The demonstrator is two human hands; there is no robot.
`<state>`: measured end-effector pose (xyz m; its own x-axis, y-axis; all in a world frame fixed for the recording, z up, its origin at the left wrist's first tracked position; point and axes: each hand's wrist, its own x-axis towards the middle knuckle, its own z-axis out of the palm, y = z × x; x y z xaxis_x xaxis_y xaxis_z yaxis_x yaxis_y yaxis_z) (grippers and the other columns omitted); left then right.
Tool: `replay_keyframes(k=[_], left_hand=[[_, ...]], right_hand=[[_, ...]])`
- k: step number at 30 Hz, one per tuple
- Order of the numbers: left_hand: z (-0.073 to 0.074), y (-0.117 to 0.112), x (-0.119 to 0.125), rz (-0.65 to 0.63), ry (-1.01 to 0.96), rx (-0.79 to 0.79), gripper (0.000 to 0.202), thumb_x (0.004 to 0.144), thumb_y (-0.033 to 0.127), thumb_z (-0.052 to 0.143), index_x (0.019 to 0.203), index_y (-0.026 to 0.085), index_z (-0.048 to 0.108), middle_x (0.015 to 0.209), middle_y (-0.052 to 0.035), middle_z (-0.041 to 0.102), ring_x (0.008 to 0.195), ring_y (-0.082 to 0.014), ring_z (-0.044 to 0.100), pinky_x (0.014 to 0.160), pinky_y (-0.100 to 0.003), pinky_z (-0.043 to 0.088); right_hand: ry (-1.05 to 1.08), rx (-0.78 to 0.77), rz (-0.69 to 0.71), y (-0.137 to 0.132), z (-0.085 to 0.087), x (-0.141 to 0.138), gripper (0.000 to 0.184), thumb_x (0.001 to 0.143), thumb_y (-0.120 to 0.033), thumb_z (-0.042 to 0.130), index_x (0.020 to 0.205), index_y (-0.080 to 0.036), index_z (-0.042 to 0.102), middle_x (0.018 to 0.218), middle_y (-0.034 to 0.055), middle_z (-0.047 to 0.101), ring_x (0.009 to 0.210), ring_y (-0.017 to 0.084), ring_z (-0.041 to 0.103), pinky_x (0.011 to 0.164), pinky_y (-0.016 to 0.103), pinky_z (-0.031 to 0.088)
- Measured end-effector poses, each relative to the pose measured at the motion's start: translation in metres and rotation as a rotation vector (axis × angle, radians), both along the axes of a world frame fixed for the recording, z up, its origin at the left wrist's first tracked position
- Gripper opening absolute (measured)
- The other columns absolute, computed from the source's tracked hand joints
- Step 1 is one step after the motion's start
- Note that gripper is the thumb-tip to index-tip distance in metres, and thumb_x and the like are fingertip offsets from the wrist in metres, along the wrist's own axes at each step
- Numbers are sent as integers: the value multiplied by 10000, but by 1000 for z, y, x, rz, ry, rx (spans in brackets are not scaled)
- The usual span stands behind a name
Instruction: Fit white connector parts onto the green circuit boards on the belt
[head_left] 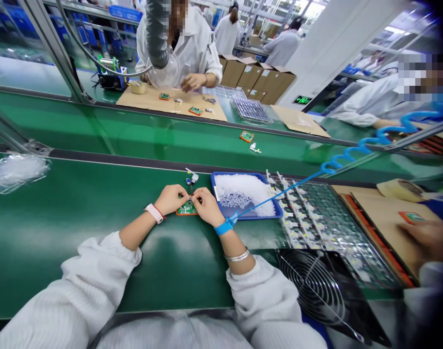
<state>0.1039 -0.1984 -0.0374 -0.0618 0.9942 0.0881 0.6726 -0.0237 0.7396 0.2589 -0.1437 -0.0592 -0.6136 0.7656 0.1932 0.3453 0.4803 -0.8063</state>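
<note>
A green circuit board point(187, 208) with an orange rim lies on the green bench in front of me. Both hands meet over its far edge, thumbs and fingers pinched close together. My left hand point(171, 199) is closed at the upper left of the board. My right hand point(208, 205) is closed at the upper right. Just beyond the fingertips sits a small white plastic part point(194, 178), with thin dark wires running from it toward the fingers. Whatever is between the fingertips is too small and covered to make out.
Right of my hands stands a blue tray point(216, 194) of small white pieces. Beyond it are rows of white parts point(297, 208) and a black fan with a guard point(316, 286). A blue coiled cord point(338, 162) reaches my right wrist. At right, a co-worker's hand point(425, 235) holds a board.
</note>
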Motion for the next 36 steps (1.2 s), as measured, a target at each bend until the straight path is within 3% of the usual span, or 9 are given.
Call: replay_keyframes(k=[5,9,13,18,22,25,29,32,36], left_hand=[[-1,-8,-3,71,30,54,118,757,269,642,769,153,657,822,-52,663,752,-177,607,694,-288,468],[0,-28,-1,-157,224,157,556,698,472,706,1151,185,564,1142,-101,620,1053,-268,552,886,-397,436],[11,-29,-2,-157,369,94,635,662,502,718,1192,190,558,1079,-119,650,976,-302,587,843,-429,442],[30,25,-37,-32,-310,-140,520,760,556,586,1090,154,598,823,-69,692,694,-191,633,625,-308,484],[38,83,-73,290,-563,159,495,855,516,468,1166,133,521,970,-99,670,784,-163,636,695,-299,491],[30,111,-96,469,-263,364,626,775,445,628,1280,161,393,1156,-125,600,980,-200,600,859,-352,460],[6,122,-118,459,314,258,666,689,385,731,1240,137,451,1119,-160,612,1054,-289,565,920,-415,420],[-8,120,-126,455,370,200,657,662,330,756,1218,119,477,1089,-172,622,1031,-311,566,891,-423,434],[-10,114,-121,478,417,232,527,762,307,657,1228,147,468,1279,-179,507,1194,-319,444,972,-457,378]], right_hand=[[64,-11,-41,-3,-3,0,127,781,-186,493,659,-195,529,849,51,521,838,174,528,774,333,454],[193,-5,-140,-8,-1,1,146,829,-278,481,719,-201,537,862,53,529,812,171,527,718,313,458],[281,19,-235,-11,7,0,202,878,-346,432,777,-204,535,864,54,534,845,177,514,771,329,447],[397,-18,-326,-13,9,-1,272,916,-385,346,894,-208,551,952,68,535,929,187,510,850,366,432],[406,-55,-328,-12,5,-2,310,913,-431,338,901,-225,570,966,63,548,932,197,518,809,369,452],[393,-73,-333,-10,2,-2,316,912,-447,334,902,-248,579,961,52,559,926,203,532,782,369,463],[370,-82,-323,-7,-4,-2,344,900,-481,347,890,-247,599,972,57,572,906,212,548,764,377,475],[358,-92,-313,-5,-8,-1,366,889,-506,366,886,-235,612,968,70,574,906,216,550,767,386,480],[354,-89,-288,-4,-8,0,380,881,-523,379,869,-229,619,968,83,577,898,219,549,768,388,482]])
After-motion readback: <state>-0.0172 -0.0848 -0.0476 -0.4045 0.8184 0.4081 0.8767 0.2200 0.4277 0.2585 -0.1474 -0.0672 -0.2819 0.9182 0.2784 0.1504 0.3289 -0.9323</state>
